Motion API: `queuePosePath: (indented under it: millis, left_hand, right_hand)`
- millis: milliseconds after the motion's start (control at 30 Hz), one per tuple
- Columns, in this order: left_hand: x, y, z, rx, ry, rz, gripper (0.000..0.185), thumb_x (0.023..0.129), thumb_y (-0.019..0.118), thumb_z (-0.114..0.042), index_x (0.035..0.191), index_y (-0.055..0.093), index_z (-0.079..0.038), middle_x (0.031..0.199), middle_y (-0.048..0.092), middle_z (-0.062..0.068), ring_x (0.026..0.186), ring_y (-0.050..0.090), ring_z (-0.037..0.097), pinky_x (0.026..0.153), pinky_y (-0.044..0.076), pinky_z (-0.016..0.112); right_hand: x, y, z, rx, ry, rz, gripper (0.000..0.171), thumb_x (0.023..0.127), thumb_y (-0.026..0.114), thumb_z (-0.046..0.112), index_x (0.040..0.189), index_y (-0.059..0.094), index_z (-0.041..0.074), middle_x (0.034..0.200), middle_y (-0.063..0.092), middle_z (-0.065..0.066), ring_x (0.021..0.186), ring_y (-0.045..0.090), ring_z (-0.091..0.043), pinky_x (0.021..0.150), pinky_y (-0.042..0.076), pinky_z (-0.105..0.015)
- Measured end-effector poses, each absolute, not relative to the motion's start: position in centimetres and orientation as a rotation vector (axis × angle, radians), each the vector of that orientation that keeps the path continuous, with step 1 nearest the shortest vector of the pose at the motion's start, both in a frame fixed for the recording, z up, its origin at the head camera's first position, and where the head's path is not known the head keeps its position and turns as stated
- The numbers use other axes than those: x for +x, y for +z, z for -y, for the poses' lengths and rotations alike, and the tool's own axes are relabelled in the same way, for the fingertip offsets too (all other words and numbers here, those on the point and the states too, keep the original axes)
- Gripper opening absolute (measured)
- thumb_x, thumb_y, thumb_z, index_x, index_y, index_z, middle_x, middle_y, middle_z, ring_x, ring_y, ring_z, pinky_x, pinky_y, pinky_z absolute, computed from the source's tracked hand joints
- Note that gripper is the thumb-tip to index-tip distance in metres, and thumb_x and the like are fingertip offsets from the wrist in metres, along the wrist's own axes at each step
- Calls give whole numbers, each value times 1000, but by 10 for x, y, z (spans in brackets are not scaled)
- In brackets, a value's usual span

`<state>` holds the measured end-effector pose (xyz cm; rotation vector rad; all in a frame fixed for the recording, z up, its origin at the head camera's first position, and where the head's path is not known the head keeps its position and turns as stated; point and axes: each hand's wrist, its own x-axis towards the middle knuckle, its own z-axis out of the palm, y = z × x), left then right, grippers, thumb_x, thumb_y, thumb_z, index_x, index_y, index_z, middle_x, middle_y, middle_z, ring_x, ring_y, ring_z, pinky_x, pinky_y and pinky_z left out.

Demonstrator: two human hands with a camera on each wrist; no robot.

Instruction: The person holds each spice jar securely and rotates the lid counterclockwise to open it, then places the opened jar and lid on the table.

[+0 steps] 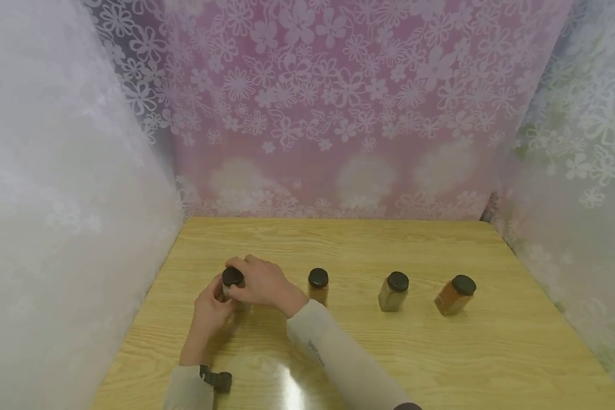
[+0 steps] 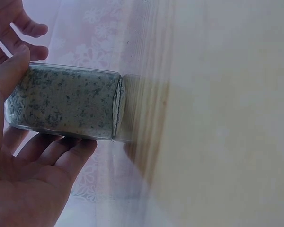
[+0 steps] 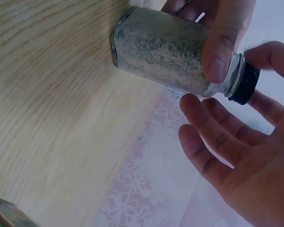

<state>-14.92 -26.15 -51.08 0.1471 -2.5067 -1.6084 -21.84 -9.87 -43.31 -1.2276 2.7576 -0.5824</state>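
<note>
A glass jar (image 2: pixel 66 101) of pale seasoning with dark green flecks stands on the left part of the table under a black lid (image 3: pixel 246 85). Round the jar's body my left hand (image 1: pixel 210 310) grips, thumb on one face and fingers on the opposite side. My right hand (image 1: pixel 263 282) comes across from the right and pinches the lid between thumb and forefinger. Its other fingers (image 3: pixel 213 127) extend beside the jar's shoulder. In the right wrist view, glass ridges of the neck show just below the lid.
To the right stand three more black-lidded jars: one with orange-brown contents (image 1: pixel 318 290), partly behind my right forearm, a greenish-beige one (image 1: pixel 392 297) and a reddish-orange one (image 1: pixel 452 299). Floral curtains (image 1: pixel 333 114) enclose the wood-grain table (image 1: pixel 348 239) at the back and sides.
</note>
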Motion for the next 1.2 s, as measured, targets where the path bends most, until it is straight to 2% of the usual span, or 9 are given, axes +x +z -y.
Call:
queuePosePath:
  millis: [133, 200, 367, 500, 600, 733, 833, 1000, 1200]
  left_hand:
    - [-149, -510, 263, 124, -1517, 2545, 60, 97, 69, -4, 154, 51, -8, 139, 67, 25, 118, 70, 37, 92, 59, 26]
    - [-149, -509, 263, 126, -1490, 2550, 58, 97, 69, -4, 152, 52, -6, 135, 69, 24, 113, 71, 36, 91, 61, 31]
    - [-148, -509, 261, 146, -1549, 2536, 57, 99, 69, -8, 153, 52, -7, 146, 63, 25, 130, 66, 41, 106, 57, 46]
    - [-148, -509, 262, 120, -1593, 2525, 61, 99, 68, -4, 156, 48, -7, 151, 57, 26, 138, 59, 43, 111, 53, 48]
    - [-149, -509, 263, 118, -1584, 2520, 63, 97, 66, 0, 157, 47, -8, 150, 59, 26, 137, 60, 42, 110, 55, 42]
    - [-150, -508, 265, 151, -1516, 2538, 61, 96, 67, -2, 154, 52, -11, 134, 70, 22, 107, 71, 31, 86, 60, 27]
    - [-149, -508, 264, 163, -1481, 2548, 57, 96, 67, -4, 151, 56, -11, 129, 73, 20, 101, 69, 26, 82, 56, 24]
    - [-147, -509, 262, 129, -1543, 2525, 57, 97, 68, -2, 152, 54, -6, 143, 65, 25, 130, 66, 38, 103, 57, 34]
    - [-147, -510, 262, 102, -1584, 2505, 60, 98, 68, -1, 155, 49, -6, 147, 61, 26, 135, 62, 42, 106, 57, 33]
  right_hand:
    - [-216, -431, 103, -1159, -568, -2780, 69, 100, 62, 62, 154, 48, 21, 126, 69, -6, 92, 70, -18, 70, 56, -30]
    - [-215, -431, 105, -1123, -591, -2787, 70, 98, 62, 66, 146, 52, 16, 120, 70, -5, 89, 70, -18, 68, 55, -29]
    - [-215, -431, 107, -1116, -582, -2811, 50, 102, 63, 57, 126, 59, 13, 105, 69, -3, 77, 63, -14, 61, 50, -25]
    - [-216, -430, 105, -1169, -572, -2778, 46, 105, 62, 45, 141, 58, 17, 117, 68, -5, 87, 65, -14, 69, 54, -25]
    - [-216, -428, 104, -1205, -547, -2757, 54, 105, 61, 43, 154, 50, 22, 123, 66, -7, 92, 67, -16, 72, 56, -28]
    - [-215, -429, 106, -1194, -528, -2783, 72, 103, 62, 56, 162, 39, 22, 129, 67, -9, 93, 71, -21, 71, 58, -32]
    - [-214, -430, 108, -1150, -547, -2815, 74, 101, 60, 63, 156, 44, 16, 128, 70, -9, 95, 73, -23, 71, 59, -33]
    - [-213, -431, 109, -1146, -540, -2822, 52, 107, 55, 54, 138, 59, 12, 119, 70, -8, 90, 70, -19, 70, 58, -30]
    - [-214, -427, 106, -1213, -569, -2744, 46, 108, 54, 41, 149, 57, 19, 121, 66, -9, 85, 61, -14, 69, 52, -26]
